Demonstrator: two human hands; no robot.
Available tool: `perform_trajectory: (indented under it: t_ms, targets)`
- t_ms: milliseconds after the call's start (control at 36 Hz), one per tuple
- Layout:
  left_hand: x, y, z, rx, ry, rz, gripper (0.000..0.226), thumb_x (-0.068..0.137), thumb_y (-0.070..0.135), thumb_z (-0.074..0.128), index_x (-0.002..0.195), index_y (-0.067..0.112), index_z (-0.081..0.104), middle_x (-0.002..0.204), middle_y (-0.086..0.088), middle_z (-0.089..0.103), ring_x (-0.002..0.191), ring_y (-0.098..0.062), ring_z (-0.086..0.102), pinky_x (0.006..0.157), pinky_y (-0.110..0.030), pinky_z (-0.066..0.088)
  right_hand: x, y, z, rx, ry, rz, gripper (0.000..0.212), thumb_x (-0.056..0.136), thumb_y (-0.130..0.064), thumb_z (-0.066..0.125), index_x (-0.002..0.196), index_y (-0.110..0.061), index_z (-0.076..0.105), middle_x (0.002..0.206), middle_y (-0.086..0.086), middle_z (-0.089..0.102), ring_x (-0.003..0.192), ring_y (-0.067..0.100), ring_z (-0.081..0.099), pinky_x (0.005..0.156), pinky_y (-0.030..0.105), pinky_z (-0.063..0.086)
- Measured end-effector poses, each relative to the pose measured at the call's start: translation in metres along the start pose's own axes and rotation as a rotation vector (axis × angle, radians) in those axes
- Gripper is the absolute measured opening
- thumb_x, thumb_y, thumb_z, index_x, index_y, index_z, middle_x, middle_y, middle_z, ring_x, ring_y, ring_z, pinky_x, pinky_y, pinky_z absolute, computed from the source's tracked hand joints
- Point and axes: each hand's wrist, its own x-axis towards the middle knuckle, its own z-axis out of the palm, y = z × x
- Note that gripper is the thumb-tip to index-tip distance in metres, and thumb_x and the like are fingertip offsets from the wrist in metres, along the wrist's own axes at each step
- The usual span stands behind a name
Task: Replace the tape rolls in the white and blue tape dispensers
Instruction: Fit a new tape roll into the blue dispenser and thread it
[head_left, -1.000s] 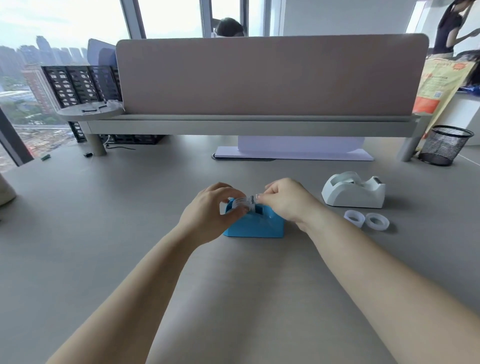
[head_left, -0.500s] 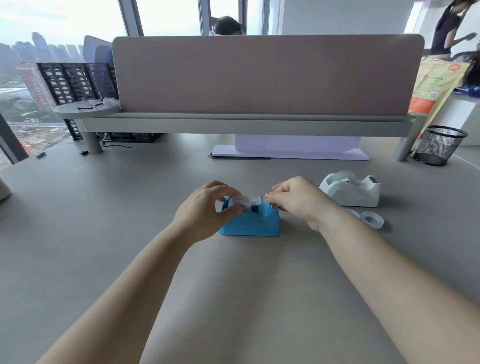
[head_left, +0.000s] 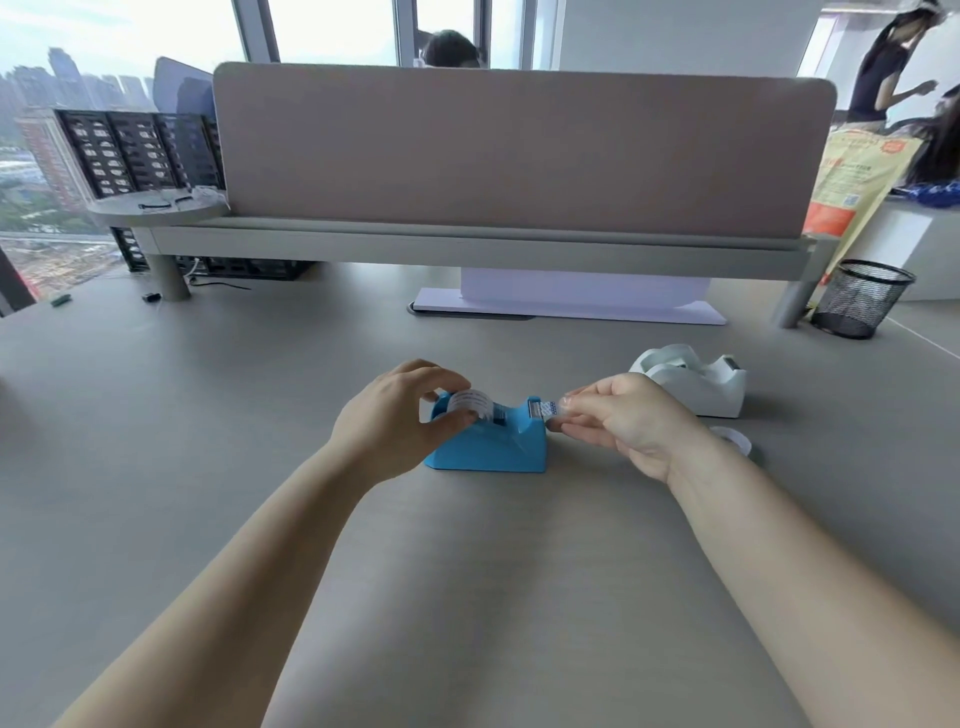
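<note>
Centre frame on the grey desk (head_left: 156, 467), the left hand (head_left: 400, 421) curls fingers and thumb round the tape roll (head_left: 470, 404) seated in the blue dispenser (head_left: 493, 447), the right hand (head_left: 623, 421) pinches the tape end (head_left: 546, 410) at its cutter, and the white dispenser (head_left: 696, 384) waits right of them.

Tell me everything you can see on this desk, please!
blue tape dispenser: one, blue, desk middle, between the hands
tape roll: one, clear with white label, on the blue dispenser
white tape dispenser: one, white, right of the blue one
loose tape roll: one seen, clear, behind right wrist
mesh pen cup: one, black, far right
divider screen: one, beige, across the back
crates: stack, black, back left
desk: one, grey, under everything
left hand: grips the tape roll
right hand: pinches the tape roll's end past the cutter
</note>
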Motion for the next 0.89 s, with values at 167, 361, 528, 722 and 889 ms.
perform_trajectory:
  t_ms: [167, 361, 528, 722, 889]
  targets:
    - [0.001, 0.001, 0.000, 0.000, -0.009, -0.004, 0.034, 0.084, 0.043, 0.060, 0.116, 0.035, 0.060, 0.120, 0.012, 0.059, 0.097, -0.006, 0.056, 0.076, -0.033, 0.055, 0.001, 0.003, 0.000, 0.047, -0.010, 0.001, 0.008, 0.087, -0.003, 0.058, 0.090, 0.004, 0.059, 0.095, 0.018, 0.067, 0.081, 0.020, 0.070, 0.067, 0.016, 0.057]
    - [0.000, 0.000, 0.000, -0.008, -0.001, -0.002, 0.033, 0.083, 0.044, 0.060, 0.115, 0.035, 0.060, 0.119, 0.013, 0.059, 0.096, -0.005, 0.056, 0.077, -0.037, 0.056, 0.001, 0.000, -0.005, 0.082, 0.009, -0.004, 0.006, 0.089, -0.002, 0.055, 0.083, -0.001, 0.054, 0.086, 0.016, 0.068, 0.080, 0.022, 0.072, 0.069, 0.019, 0.058]
    - [0.001, 0.001, 0.001, -0.004, -0.013, -0.011, 0.035, 0.084, 0.043, 0.060, 0.117, 0.034, 0.060, 0.121, 0.011, 0.058, 0.098, -0.006, 0.056, 0.078, -0.033, 0.055, 0.003, 0.013, -0.003, 0.058, 0.016, 0.013, 0.011, 0.088, -0.003, 0.056, 0.078, -0.003, 0.053, 0.096, 0.020, 0.065, 0.080, 0.022, 0.070, 0.069, 0.021, 0.059]
    - [-0.001, 0.000, 0.002, -0.012, 0.012, -0.004, 0.033, 0.084, 0.043, 0.059, 0.116, 0.034, 0.060, 0.118, 0.012, 0.058, 0.096, -0.005, 0.056, 0.079, -0.034, 0.054, 0.004, 0.026, 0.007, -0.087, 0.027, -0.002, 0.011, 0.087, -0.007, 0.059, 0.079, -0.002, 0.055, 0.085, 0.009, 0.059, 0.083, 0.014, 0.065, 0.069, 0.020, 0.056]
    - [-0.003, -0.001, 0.005, -0.031, 0.024, -0.004, 0.035, 0.085, 0.041, 0.059, 0.119, 0.033, 0.059, 0.119, 0.011, 0.058, 0.099, -0.007, 0.056, 0.082, -0.032, 0.054, 0.005, 0.027, 0.017, -0.145, 0.040, -0.017, 0.009, 0.088, -0.006, 0.057, 0.082, 0.000, 0.057, 0.089, 0.016, 0.067, 0.076, 0.015, 0.068, 0.058, 0.017, 0.056]
